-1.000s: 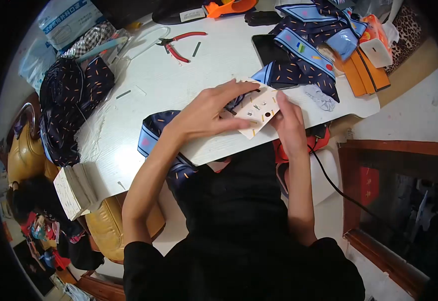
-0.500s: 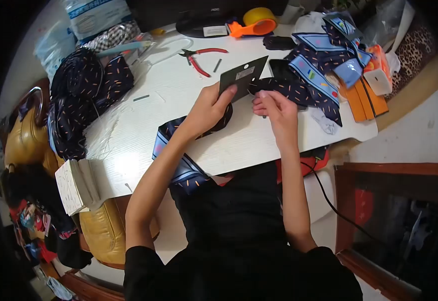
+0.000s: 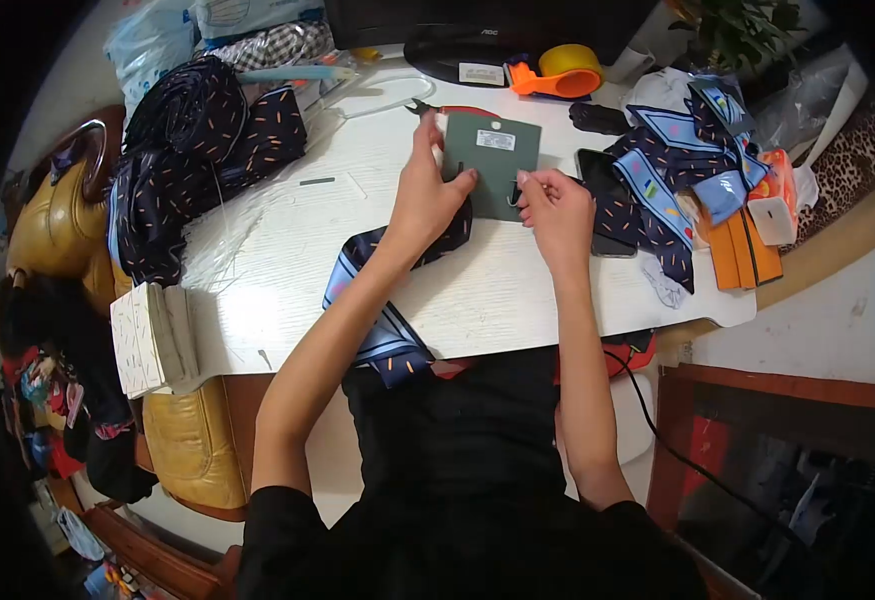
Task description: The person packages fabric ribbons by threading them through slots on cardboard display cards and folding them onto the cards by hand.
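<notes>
A dark green card [image 3: 491,165] with a white label and a round hole at its top is upright above the white table. My left hand [image 3: 431,190] grips its left side, thumb on the face. My right hand [image 3: 557,210] is pinched at the card's lower right edge, where a small light hook-like piece shows between the fingertips and the card; exactly what it is I cannot make out. A navy and light blue patterned scarf [image 3: 384,325] lies under my left forearm, and part of it runs up behind the card.
Patterned fabric [image 3: 202,150] is piled at the left, by a stack of cards [image 3: 152,340]. Pliers [image 3: 419,107] lie partly behind the card. A tape dispenser [image 3: 564,75] stands by the monitor. At right are a phone [image 3: 612,240], more scarves [image 3: 657,190] and orange boxes [image 3: 742,250].
The card has turned so that its labelled face shows squarely. My right hand has come to its lower right edge. The view has shifted a little to the right.
</notes>
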`<state>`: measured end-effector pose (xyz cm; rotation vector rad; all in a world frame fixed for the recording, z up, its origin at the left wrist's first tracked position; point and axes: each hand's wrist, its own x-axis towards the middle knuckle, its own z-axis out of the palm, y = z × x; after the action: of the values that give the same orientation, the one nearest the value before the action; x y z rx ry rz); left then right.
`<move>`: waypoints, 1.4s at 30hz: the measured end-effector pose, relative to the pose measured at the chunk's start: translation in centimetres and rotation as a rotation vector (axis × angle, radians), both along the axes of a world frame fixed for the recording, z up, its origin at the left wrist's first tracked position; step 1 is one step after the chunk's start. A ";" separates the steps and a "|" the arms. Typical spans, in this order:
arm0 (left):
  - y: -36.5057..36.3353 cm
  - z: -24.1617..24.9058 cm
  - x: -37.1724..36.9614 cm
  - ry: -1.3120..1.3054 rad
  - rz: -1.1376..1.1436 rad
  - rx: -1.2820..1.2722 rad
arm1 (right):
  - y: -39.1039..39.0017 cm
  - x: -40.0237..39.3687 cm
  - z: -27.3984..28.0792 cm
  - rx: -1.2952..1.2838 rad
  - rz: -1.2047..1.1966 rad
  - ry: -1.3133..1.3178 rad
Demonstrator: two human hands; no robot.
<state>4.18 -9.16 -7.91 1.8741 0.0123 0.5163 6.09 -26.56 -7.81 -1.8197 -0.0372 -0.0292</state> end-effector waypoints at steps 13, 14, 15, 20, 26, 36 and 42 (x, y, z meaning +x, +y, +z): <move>-0.4 -1.7 0.1 -0.031 -0.254 0.393 | -0.2 -0.2 -1.8 -0.085 0.113 -0.120; -0.6 -1.7 0.1 -0.036 -0.238 0.412 | -0.3 -0.2 -1.9 -0.086 0.122 -0.125; -0.7 -1.8 0.1 -0.045 -0.220 0.433 | -0.3 -0.2 -1.7 -0.087 0.131 -0.133; -1.0 -1.5 -0.2 -0.050 -0.162 0.432 | -0.3 -0.5 -1.0 0.102 0.193 -0.065; -1.1 -1.7 -0.2 -0.020 -0.086 0.325 | -0.7 -0.5 -1.4 0.081 0.301 -0.081; -0.8 -1.6 -0.2 -0.052 -0.119 0.262 | -0.7 -0.3 -1.7 0.089 0.227 -0.107; -1.1 -1.8 -0.1 -0.094 -0.099 0.348 | -0.8 -0.3 -1.8 0.060 0.205 -0.094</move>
<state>4.08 -10.26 -9.73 2.1735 -0.2461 0.5647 5.75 -27.35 -9.59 -1.7455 -0.2864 0.0285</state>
